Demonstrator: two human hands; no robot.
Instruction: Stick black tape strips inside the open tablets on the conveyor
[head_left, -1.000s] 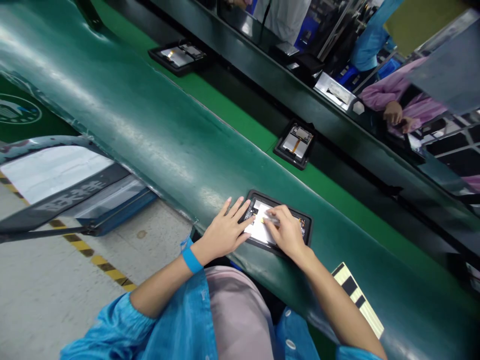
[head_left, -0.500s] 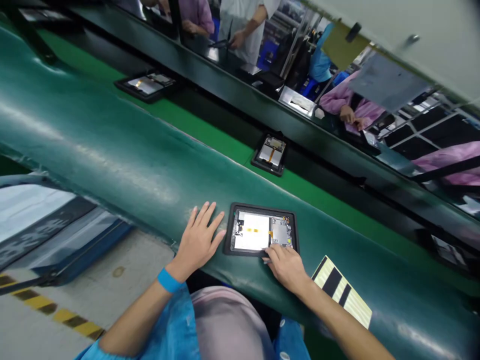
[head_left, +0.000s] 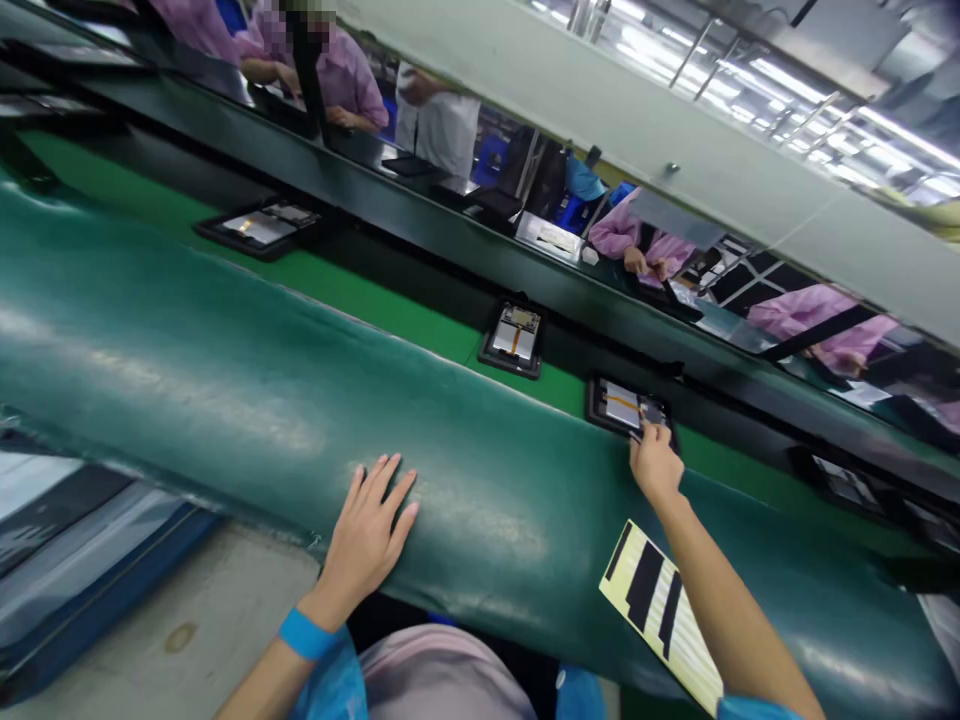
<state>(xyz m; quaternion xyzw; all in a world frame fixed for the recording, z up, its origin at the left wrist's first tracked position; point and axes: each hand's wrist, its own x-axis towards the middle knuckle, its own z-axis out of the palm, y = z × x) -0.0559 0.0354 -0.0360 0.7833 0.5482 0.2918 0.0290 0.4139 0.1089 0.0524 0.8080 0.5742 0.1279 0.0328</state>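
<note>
My left hand (head_left: 367, 530) lies flat on the green work surface (head_left: 480, 500), fingers spread, holding nothing. A blue band (head_left: 306, 634) circles that wrist. My right hand (head_left: 657, 464) reaches forward, its fingers closed on the near edge of an open tablet in a black frame (head_left: 622, 405). This tablet sits on the bright green strip beyond the work surface, its silvery battery and an orange flex cable showing. A small greyish thing shows at my right fingertips, too small to name. Beside my right forearm lies a pale yellow sheet with black strips (head_left: 646, 577).
Another open tablet (head_left: 514, 338) sits on the green strip left of my right hand, and one (head_left: 259, 226) farther left. More tablets (head_left: 847, 482) lie to the right. Across a dark rail (head_left: 420, 235), people in pink (head_left: 649, 240) and white clothing work. A pale panel (head_left: 600, 150) hangs above.
My right hand has moved the tablet forward and right, from the work surface onto the green strip. My left hand stays spread on the surface. The view has tilted up.
</note>
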